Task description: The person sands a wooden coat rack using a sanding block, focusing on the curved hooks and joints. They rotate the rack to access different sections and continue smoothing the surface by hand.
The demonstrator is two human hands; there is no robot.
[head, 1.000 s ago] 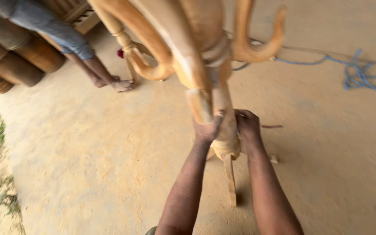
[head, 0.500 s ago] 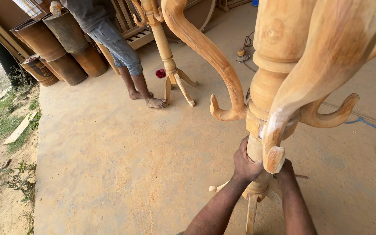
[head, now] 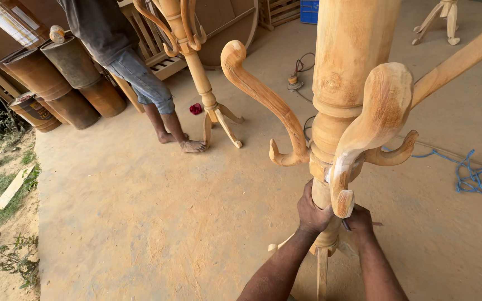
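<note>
On the dusty concrete floor (head: 140,223), left hand (head: 313,210) and right hand (head: 359,220) clasp the wooden coat stand (head: 344,100).

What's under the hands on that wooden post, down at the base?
Below the left hand and right hand gripping the coat stand, splayed wooden legs rest on the concrete floor. The forearms cover the rest.

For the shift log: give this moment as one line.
left hand: grips stand post | right hand: on post, low | hooks: curved, unfinished | second stand: upright by another person | floor: dusty
</note>
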